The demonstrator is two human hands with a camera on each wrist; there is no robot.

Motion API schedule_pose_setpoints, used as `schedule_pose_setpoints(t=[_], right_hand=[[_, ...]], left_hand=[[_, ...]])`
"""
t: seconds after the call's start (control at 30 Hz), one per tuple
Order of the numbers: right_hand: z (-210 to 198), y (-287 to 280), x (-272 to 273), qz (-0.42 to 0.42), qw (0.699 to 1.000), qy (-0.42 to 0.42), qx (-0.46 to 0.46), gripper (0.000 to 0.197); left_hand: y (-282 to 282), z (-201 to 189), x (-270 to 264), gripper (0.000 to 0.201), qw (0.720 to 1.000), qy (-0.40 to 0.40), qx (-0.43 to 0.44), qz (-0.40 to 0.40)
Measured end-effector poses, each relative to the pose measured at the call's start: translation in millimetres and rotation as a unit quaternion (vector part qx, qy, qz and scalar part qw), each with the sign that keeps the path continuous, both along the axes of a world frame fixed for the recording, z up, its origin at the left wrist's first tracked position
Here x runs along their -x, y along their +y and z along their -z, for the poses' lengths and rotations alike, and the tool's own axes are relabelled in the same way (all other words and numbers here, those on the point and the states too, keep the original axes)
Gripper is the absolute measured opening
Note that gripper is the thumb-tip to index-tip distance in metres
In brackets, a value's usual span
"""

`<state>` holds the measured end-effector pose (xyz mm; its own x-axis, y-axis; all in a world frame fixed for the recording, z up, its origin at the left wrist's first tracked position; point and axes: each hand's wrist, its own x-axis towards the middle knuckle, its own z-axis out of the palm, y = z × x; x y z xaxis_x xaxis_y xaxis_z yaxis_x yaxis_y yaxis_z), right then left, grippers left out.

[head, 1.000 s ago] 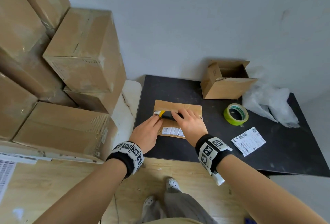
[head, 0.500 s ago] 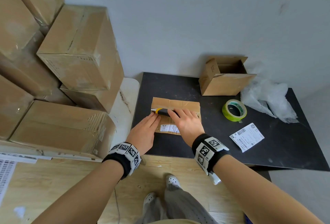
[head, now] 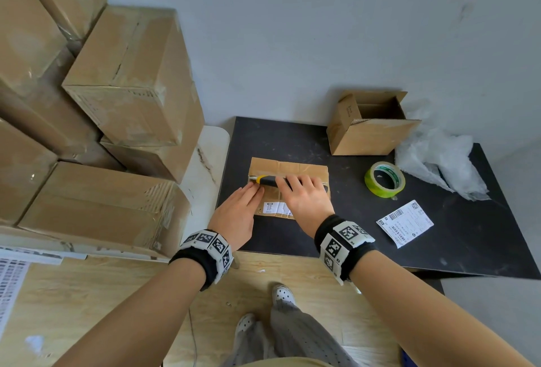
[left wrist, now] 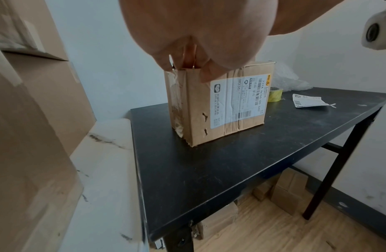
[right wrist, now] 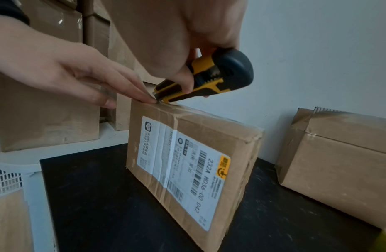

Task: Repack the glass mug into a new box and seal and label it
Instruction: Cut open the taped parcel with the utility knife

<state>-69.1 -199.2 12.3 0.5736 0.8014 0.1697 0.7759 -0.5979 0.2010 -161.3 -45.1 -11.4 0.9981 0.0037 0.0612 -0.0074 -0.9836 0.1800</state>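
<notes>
A taped brown cardboard box [head: 295,167] with a white shipping label [right wrist: 183,163] stands on the black table [head: 292,138]. My right hand [head: 304,196] grips a yellow-and-black utility knife [right wrist: 209,81], its tip on the tape seam at the left end of the box top. My left hand [head: 237,214] lies with straight fingers [right wrist: 131,92] pressing the box's top left edge beside the blade. The box [left wrist: 220,105] is closed, and no glass mug shows in any view.
An open empty cardboard box [head: 369,135] stands at the back of the table. To the right lie a green tape roll [head: 385,179], a loose printed label [head: 405,223] and crumpled bubble wrap [head: 439,161]. Stacked cartons [head: 126,73] fill the left side.
Almost nothing: the knife stays at the left end of the box top and both hands keep their places. Only the head view has shifted slightly.
</notes>
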Motion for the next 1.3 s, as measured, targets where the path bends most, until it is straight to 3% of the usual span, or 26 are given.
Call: schedule_pose_setpoints(t=[0.27,0.63,1.1,1.3], right_hand=[[4,-7,3,0.016,0.999,-0.04,0.003,0.049],[0,-27,7,0.031,0.998,-0.055,-0.019,0.048],[-1,-16,17,0.068,0.997,-0.022,0.021,0.062],[-4,-25,15,0.079,0.995,-0.05,0.027,0.047]], left_hand=[[-1,-2,0,0.062,0.999,0.022,0.028,-0.002],[-5,-4,-1,0.06,0.999,0.016,0.04,0.011],[-6,-5,-1,0.063,0.999,0.013,0.029,0.024],[-16,-5,-6,0.063,0.998,0.014,0.055,0.031]])
